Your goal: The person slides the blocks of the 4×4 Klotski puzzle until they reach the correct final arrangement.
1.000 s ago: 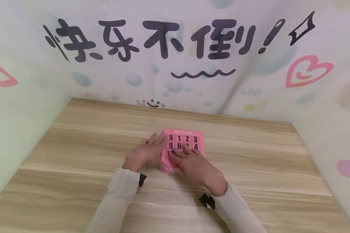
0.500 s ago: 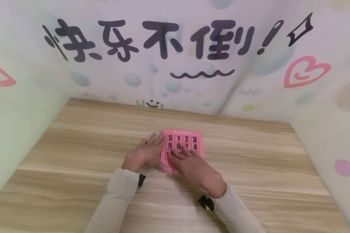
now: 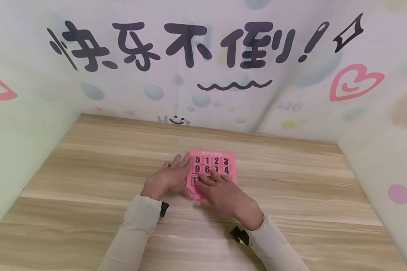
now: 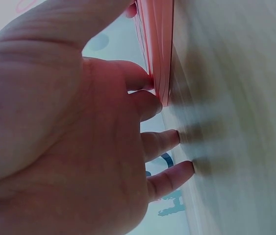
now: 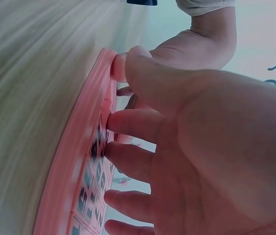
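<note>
A pink number sliding puzzle [image 3: 233,156] lies flat on the table, with rows starting 5 1 2 3 and 9 6 7 4 at its far side. My left hand [image 3: 167,178] rests along its left edge, thumb at the near left corner. In the left wrist view, two fingertips touch the puzzle's side [image 4: 160,44] while the other two reach the tabletop. My right hand [image 3: 228,196] lies over the near right part, covering the lower tiles. Its slightly bent fingers [image 5: 130,156] touch the tile faces in the right wrist view, with the thumb at the near edge.
The wood-grain table [image 3: 122,139] extends around the puzzle. Behind it stands a white backdrop [image 3: 129,86] with black lettering and coloured drawings, and pale walls flank both sides. Light sleeves [image 3: 140,216] and a dark strap piece [image 3: 240,236] show at the wrists.
My right hand has shifted slightly, and a low tile that showed beside its thumb a second ago is now covered. The left hand and the puzzle hold nearly the same place.
</note>
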### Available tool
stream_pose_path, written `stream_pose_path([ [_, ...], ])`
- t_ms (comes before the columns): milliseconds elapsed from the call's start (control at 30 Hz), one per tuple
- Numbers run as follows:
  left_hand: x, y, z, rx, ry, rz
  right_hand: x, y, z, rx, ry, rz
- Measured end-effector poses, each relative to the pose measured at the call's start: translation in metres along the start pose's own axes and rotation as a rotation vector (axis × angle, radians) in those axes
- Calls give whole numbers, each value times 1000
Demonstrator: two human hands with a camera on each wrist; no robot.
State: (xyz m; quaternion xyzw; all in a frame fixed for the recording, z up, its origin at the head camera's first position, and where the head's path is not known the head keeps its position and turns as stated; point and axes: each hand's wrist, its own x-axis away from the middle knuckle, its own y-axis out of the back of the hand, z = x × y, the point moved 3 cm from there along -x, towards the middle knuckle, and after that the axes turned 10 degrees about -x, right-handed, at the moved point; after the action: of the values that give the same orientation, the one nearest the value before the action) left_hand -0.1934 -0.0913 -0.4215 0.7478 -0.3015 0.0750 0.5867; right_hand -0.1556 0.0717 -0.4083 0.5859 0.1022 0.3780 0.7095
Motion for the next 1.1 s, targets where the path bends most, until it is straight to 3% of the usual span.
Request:
stream_pose_path([
  [1100, -1, -1, 1, 6, 6, -4, 5, 4, 7, 34, 22, 25],
])
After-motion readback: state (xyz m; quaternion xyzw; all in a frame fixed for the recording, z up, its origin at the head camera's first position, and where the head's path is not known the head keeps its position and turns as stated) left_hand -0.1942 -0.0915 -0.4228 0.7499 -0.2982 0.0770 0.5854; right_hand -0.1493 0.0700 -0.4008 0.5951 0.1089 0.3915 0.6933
